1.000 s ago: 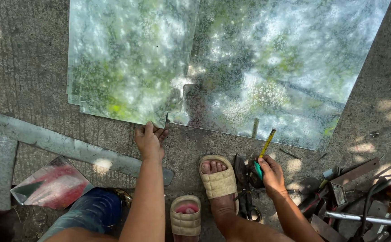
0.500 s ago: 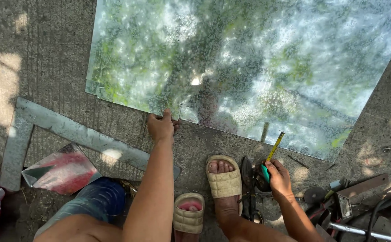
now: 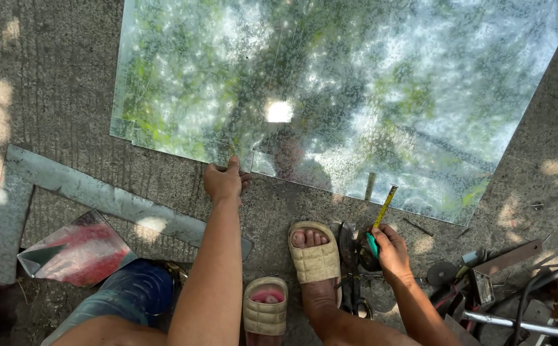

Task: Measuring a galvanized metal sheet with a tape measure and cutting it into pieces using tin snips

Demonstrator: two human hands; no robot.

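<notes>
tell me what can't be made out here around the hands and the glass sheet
- Head view: the glass sheet runs off the top and right edges, so its full size is hidden.
- Left hand covers the sheet's near edge; whether the fingers grip it or only press cannot be told.
- Right hand hides the lower end of the yellow tape measure.
- Tools beside the sandal are too dark to identify.
</notes>
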